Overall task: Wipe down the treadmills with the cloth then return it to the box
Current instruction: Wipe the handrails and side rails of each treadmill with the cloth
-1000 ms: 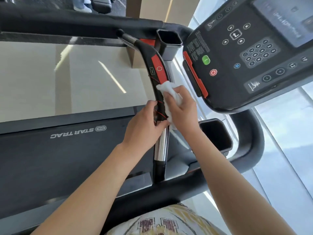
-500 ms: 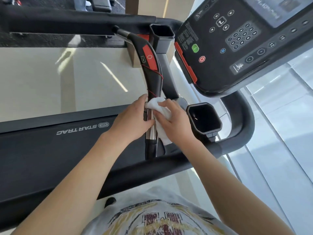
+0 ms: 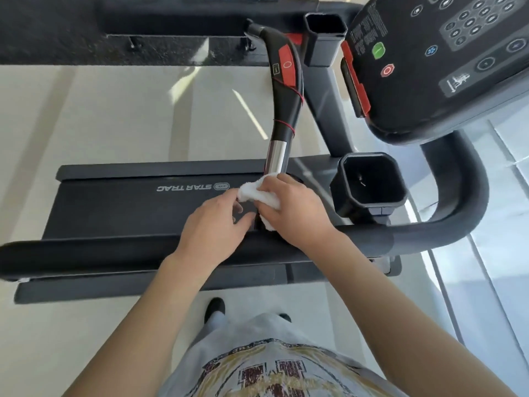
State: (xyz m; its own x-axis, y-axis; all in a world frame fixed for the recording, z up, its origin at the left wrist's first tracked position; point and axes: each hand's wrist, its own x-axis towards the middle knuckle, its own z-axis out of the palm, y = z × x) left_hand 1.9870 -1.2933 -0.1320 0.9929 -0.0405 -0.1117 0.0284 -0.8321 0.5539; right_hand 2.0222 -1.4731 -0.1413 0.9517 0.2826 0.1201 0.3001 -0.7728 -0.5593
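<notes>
A white cloth (image 3: pixel 257 193) is wrapped around the lower end of the treadmill's black and red handle (image 3: pixel 286 90), just below its chrome section (image 3: pixel 276 157). My right hand (image 3: pixel 297 213) grips the cloth against that lower end. My left hand (image 3: pixel 214 227) lies beside it on the left, fingers loosely bent and touching the cloth's edge. Both hands hover over the black crossbar (image 3: pixel 114 252). The treadmill console (image 3: pixel 446 53) fills the upper right. No box is in view.
A black cup holder (image 3: pixel 369 184) sits right of my right hand, a second one (image 3: pixel 325 32) higher up. The treadmill belt (image 3: pixel 128 207) marked STAR TRAC runs left. The curved side rail (image 3: pixel 463 181) bends right. Pale floor lies all around; my legs and a shoe (image 3: pixel 214 308) stand below.
Both hands slid down the handle with the cloth, from the black grip past the chrome section to its lower end. The camera tilted down, bringing my legs into view.
</notes>
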